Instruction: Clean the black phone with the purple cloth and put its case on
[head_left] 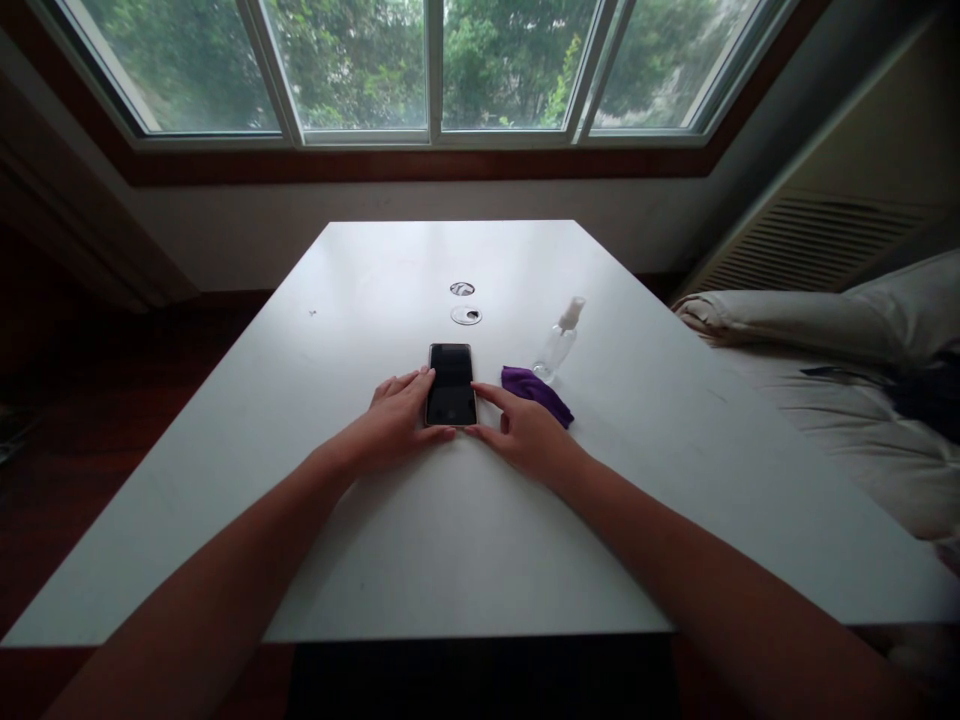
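A black-screened smartphone point(451, 385) lies flat, face up, on the white table point(465, 530). Against its left edge rest the fingers of my left hand point(394, 415), the thumb along the bottom edge. My right hand point(529, 430) has its index finger on the phone's right edge and its thumb at the bottom right corner. Between them, both hands grip the phone by its sides. Just beyond my right hand lies a folded purple cloth point(538, 388), partly hidden by it. A clear spray bottle point(556, 348) with a whitish nozzle stands beside the cloth.
Two round cable-hole fittings point(466, 315) are set in the tabletop behind the phone. A tiny dark bit point(313, 313) lies at the table's left. To the right is a bed with pale bedding point(795, 380). A window point(435, 70) spans the far wall.
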